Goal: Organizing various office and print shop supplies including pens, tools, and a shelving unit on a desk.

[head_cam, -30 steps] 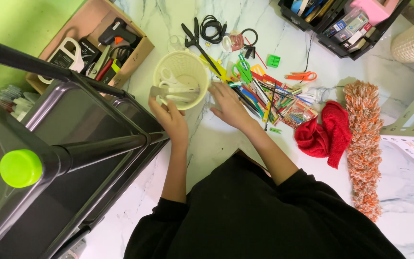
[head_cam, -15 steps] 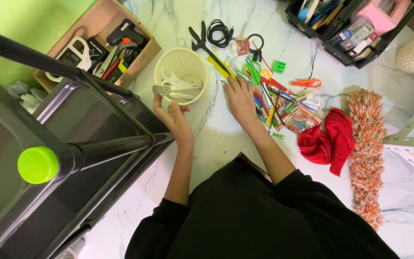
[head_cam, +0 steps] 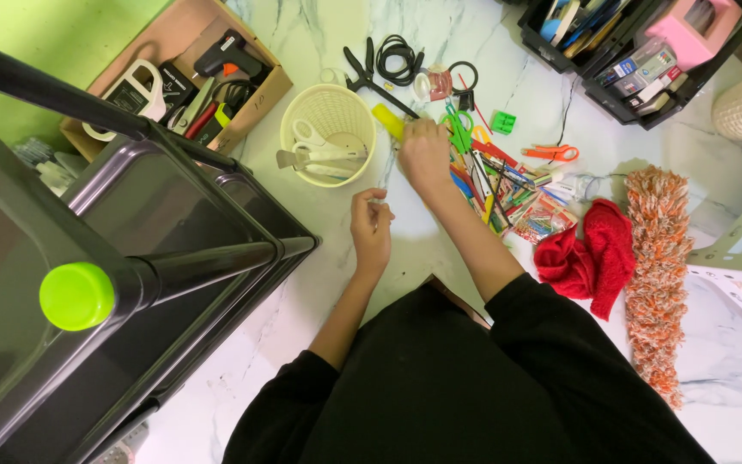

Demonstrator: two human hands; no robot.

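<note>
Gripping a yellow marker (head_cam: 386, 119) beside the cream basket (head_cam: 328, 110), the right hand (head_cam: 423, 155) had left the pen pile (head_cam: 495, 185) where it rested half a second earlier. Left hand (head_cam: 371, 228), previously at the basket's rim, had withdrawn onto the marble counter (head_cam: 319, 26), fingers loosely curled, holding nothing. Scissors (head_cam: 315, 137) lay inside the basket.

L hand (head_cam: 372, 225) off basket (head_cam: 299, 116)
</note>
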